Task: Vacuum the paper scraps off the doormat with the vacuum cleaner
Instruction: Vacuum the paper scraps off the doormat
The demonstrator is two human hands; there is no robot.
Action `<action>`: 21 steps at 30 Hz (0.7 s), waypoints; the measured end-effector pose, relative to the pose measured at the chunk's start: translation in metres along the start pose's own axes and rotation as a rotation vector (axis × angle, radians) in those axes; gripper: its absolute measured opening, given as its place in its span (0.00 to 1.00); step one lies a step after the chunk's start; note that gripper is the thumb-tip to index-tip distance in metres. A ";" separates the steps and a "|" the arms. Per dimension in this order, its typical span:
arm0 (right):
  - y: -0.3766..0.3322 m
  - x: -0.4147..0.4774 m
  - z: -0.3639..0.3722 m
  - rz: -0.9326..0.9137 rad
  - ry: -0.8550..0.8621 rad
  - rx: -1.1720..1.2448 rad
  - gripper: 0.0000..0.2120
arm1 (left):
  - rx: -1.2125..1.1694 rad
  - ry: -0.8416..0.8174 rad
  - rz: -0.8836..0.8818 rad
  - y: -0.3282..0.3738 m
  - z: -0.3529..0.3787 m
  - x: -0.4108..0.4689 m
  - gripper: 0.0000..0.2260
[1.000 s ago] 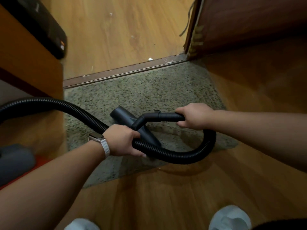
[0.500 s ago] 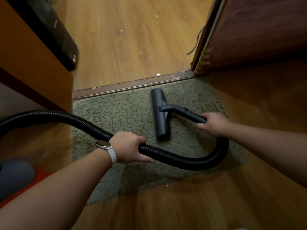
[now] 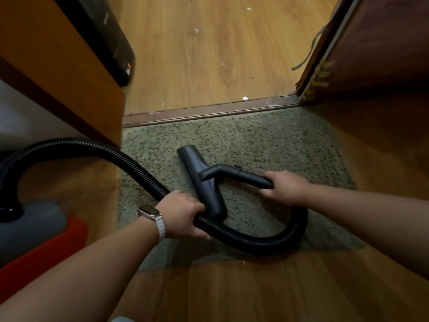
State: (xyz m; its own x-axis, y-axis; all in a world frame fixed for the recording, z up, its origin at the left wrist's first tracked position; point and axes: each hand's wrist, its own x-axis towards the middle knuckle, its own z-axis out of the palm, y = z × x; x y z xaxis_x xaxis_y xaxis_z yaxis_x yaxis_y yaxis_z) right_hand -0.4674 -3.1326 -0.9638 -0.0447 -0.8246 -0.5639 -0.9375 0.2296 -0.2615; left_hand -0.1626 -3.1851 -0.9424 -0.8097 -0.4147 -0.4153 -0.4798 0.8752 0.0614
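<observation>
A speckled green-grey doormat (image 3: 267, 140) lies on the wooden floor below the door threshold. On it rests the dark vacuum nozzle (image 3: 197, 168), its length running from far left to near right. My right hand (image 3: 286, 188) grips the rigid black tube behind the nozzle. My left hand (image 3: 183, 214), with a white watch on the wrist, grips the ribbed black hose (image 3: 267, 242), which loops round the near side of the mat. A tiny white scrap (image 3: 243, 261) lies at the mat's near edge. No scraps show on the mat's open pile.
The grey vacuum body (image 3: 30, 224) sits at the left on something red. An orange wooden cabinet (image 3: 69, 73) stands at the left, a dark door (image 3: 383, 47) at the right. Beyond the brown threshold strip (image 3: 209, 111), several white scraps (image 3: 245, 98) dot the floor.
The nozzle has slid left and nearer across the mat, turning slightly, with my right hand following. My view has tilted, showing more floor beyond the threshold.
</observation>
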 end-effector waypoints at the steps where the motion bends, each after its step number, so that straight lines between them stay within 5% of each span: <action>1: 0.004 0.000 0.003 0.000 -0.003 0.006 0.15 | -0.002 0.002 -0.003 0.003 0.004 0.002 0.31; 12: 0.027 -0.003 0.016 -0.036 0.007 0.045 0.23 | -0.070 -0.105 -0.061 0.014 0.033 0.004 0.35; 21: -0.014 -0.006 -0.038 -0.308 0.029 -0.255 0.30 | -0.239 0.117 -0.206 0.008 -0.017 -0.042 0.34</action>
State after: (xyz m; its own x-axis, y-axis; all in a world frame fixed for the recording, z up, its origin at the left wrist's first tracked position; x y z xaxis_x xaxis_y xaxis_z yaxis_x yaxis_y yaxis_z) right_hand -0.4674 -3.1504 -0.9268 0.2453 -0.8498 -0.4665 -0.9640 -0.1631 -0.2099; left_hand -0.1380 -3.1653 -0.9092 -0.7139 -0.6150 -0.3348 -0.6920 0.6926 0.2033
